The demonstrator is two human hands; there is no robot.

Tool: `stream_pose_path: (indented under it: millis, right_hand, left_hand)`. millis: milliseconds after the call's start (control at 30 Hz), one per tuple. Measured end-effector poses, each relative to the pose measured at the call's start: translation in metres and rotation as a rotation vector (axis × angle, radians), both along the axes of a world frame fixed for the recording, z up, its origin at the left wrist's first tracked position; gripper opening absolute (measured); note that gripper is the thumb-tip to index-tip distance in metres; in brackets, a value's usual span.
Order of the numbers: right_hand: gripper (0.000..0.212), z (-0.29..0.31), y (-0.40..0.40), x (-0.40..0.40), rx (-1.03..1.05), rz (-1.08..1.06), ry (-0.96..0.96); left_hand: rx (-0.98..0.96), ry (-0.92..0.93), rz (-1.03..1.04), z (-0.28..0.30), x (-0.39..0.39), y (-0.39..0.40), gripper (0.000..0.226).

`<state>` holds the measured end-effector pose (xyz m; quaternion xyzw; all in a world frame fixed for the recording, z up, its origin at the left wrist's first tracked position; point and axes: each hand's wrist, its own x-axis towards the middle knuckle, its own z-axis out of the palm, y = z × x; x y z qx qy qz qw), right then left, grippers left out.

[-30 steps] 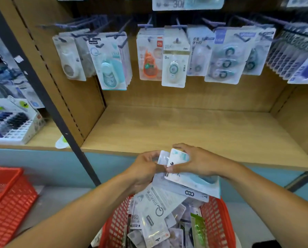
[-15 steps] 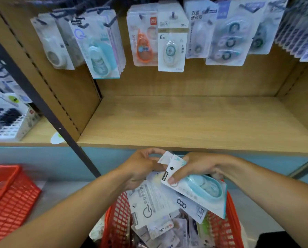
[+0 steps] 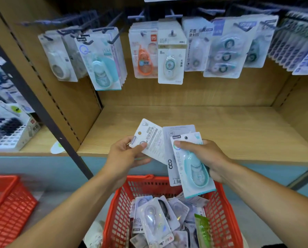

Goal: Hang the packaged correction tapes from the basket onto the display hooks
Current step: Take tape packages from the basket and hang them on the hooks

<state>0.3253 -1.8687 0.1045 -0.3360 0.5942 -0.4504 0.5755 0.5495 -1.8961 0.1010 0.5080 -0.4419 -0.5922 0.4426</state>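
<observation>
Teal correction tape pack [image 3: 194, 169] in my right hand [image 3: 206, 157]: grip clenched round it, thumb across the card's upper front, fingers behind. A grey pack [image 3: 173, 158] sits just behind it, overlapping; can't tell which hand carries that one. My left hand [image 3: 125, 155] pinches a white pack [image 3: 149, 140] by its lower corner, back side toward me, tilted left. All three are held above the red basket [image 3: 221, 208], in front of the bare wooden shelf [image 3: 221, 133]. The basket holds a loose heap of more blister packs [image 3: 156, 219]. Up on the back panel, display hooks [image 3: 172, 15] carry hanging rows: a matching teal pack [image 3: 103, 68] at left, an orange one [image 3: 145, 58] at centre. A second red basket [image 3: 8, 208] stands far left.
</observation>
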Motion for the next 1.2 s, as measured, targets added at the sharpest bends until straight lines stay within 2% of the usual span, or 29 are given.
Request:
stream_pose_path:
  millis: [67, 133, 200, 233, 300, 400, 500, 567, 600, 667, 733, 767, 867, 967, 1033, 1067, 1100, 1133, 1167, 1200]
  right_hand:
    - [0.036, 0.005, -0.001, -0.005, -0.058, -0.083, -0.014]
    - [0.037, 0.01, -0.002, -0.013, -0.095, -0.152, -0.075]
    - [0.04, 0.016, -0.001, -0.019, -0.095, -0.114, -0.177]
    - [0.041, 0.019, 0.0, -0.021, -0.093, -0.068, -0.217]
    - [0.042, 0.023, 0.003, -0.019, -0.086, 0.021, -0.273]
    - [0.043, 0.024, 0.008, -0.013, -0.023, 0.112, -0.332]
    - [0.031, 0.016, 0.015, 0.002, 0.071, 0.197, -0.372]
    - [0.032, 0.008, 0.022, 0.019, 0.144, 0.24, -0.4]
    - [0.034, 0.004, 0.026, 0.029, 0.174, 0.258, -0.41]
    - [0.041, -0.002, 0.032, 0.048, 0.199, 0.269, -0.407]
    - [0.049, -0.007, 0.035, 0.061, 0.2, 0.261, -0.409]
    - [0.05, -0.008, 0.036, 0.065, 0.206, 0.256, -0.425]
    - [0.05, -0.012, 0.037, 0.067, 0.221, 0.248, -0.456]
    - [0.053, -0.015, 0.038, 0.068, 0.215, 0.214, -0.442]
    - [0.059, -0.016, 0.037, 0.069, 0.188, 0.149, -0.415]
    - [0.062, -0.016, 0.035, 0.068, 0.175, 0.099, -0.402]
    - [0.065, -0.016, 0.032, 0.066, 0.165, 0.036, -0.388]
    - [0.066, -0.015, 0.029, 0.064, 0.152, -0.033, -0.366]
    - [0.065, -0.013, 0.026, 0.061, 0.133, -0.097, -0.343]
    - [0.063, -0.011, 0.023, 0.058, 0.111, -0.147, -0.321]
  left_hand:
    - [-0.101, -0.003, 0.093, 0.0, 0.003, -0.004, 0.008]
    - [-0.288, -0.122, 0.172, -0.001, 0.01, -0.007, 0.01]
    - [-0.438, -0.259, 0.184, 0.002, 0.015, -0.008, 0.01]
    - [-0.461, -0.27, 0.174, 0.004, 0.018, -0.009, 0.009]
    - [-0.425, -0.166, 0.123, 0.008, 0.02, -0.012, 0.011]
    - [-0.215, 0.082, 0.149, 0.01, 0.015, -0.016, 0.023]
    - [-0.023, 0.281, 0.167, 0.011, 0.004, -0.006, 0.018]
    - [0.096, 0.469, 0.124, 0.012, -0.005, 0.002, 0.012]
    - [0.144, 0.525, 0.096, 0.014, -0.009, 0.006, 0.015]
    - [0.196, 0.565, 0.104, 0.012, -0.014, 0.007, 0.034]
    - [0.213, 0.564, 0.108, 0.006, -0.017, 0.006, 0.055]
    - [0.215, 0.537, 0.109, 0.004, -0.019, 0.007, 0.058]
    - [0.26, 0.513, 0.123, 0.003, -0.021, 0.011, 0.049]
    - [0.294, 0.359, 0.128, 0.0, -0.02, 0.014, 0.04]
    - [0.291, 0.338, 0.159, -0.003, -0.019, 0.014, 0.03]
    - [0.283, 0.362, 0.141, -0.001, -0.019, 0.016, 0.023]
    - [0.289, 0.378, 0.08, 0.005, -0.021, 0.021, 0.026]
    - [0.278, 0.365, 0.022, 0.007, -0.025, 0.026, 0.039]
    - [0.249, 0.316, -0.054, 0.01, -0.029, 0.032, 0.05]
    - [0.139, 0.212, -0.142, 0.009, -0.034, 0.038, 0.046]
